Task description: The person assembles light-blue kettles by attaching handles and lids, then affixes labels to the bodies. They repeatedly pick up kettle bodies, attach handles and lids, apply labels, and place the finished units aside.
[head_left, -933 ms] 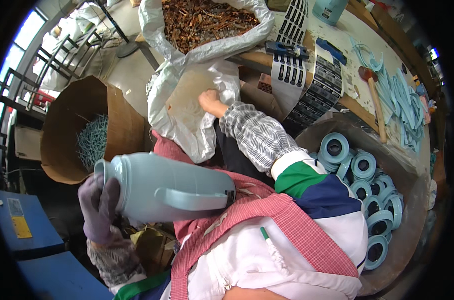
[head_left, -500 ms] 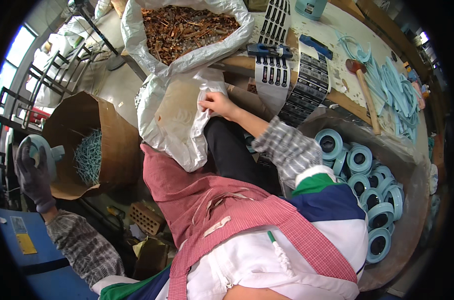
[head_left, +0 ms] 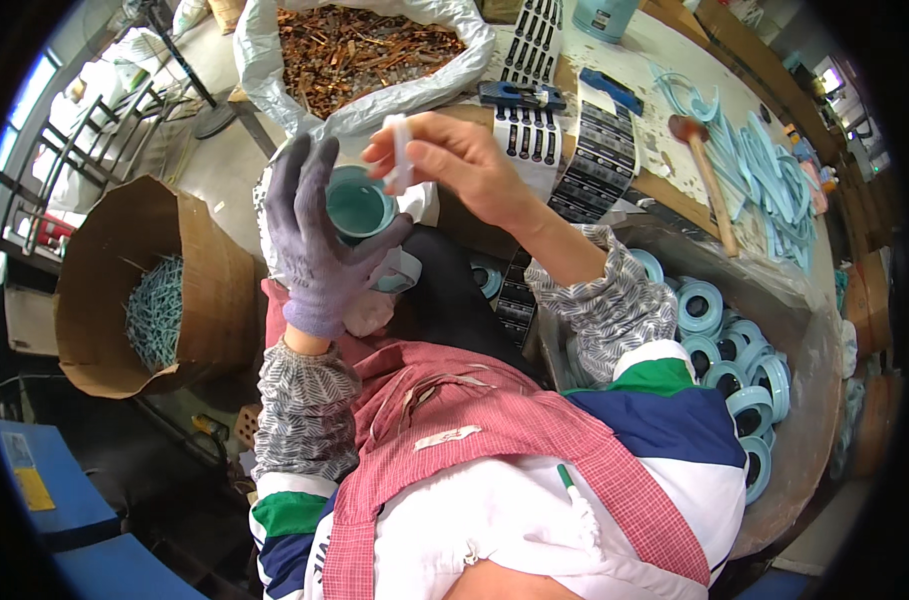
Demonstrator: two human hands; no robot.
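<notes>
My left hand (head_left: 319,240), in a grey glove, is wrapped round a hollow light-teal plastic part (head_left: 362,204) shaped like a cup with a side piece. Its round mouth faces up. Just above and beside it, my bare right hand (head_left: 469,170) pinches a translucent white ring (head_left: 402,155) between thumb and fingers. The ring stands on edge, apart from the part's mouth. Below the hands a white plastic bag (head_left: 426,204) shows on my lap, mostly hidden by the hands and the teal part.
An open sack (head_left: 264,85) of copper-coloured metal pieces stands ahead. At left is a cardboard drum (head_left: 214,290) with thin teal pieces. Several teal parts (head_left: 699,308) fill a lined bin at right. The workbench (head_left: 664,130) carries label strips, a mallet (head_left: 709,180) and teal offcuts.
My left hand has come in from the far left with the teal part. My right hand has left the bag's edge, risen, and now holds a white ring.
</notes>
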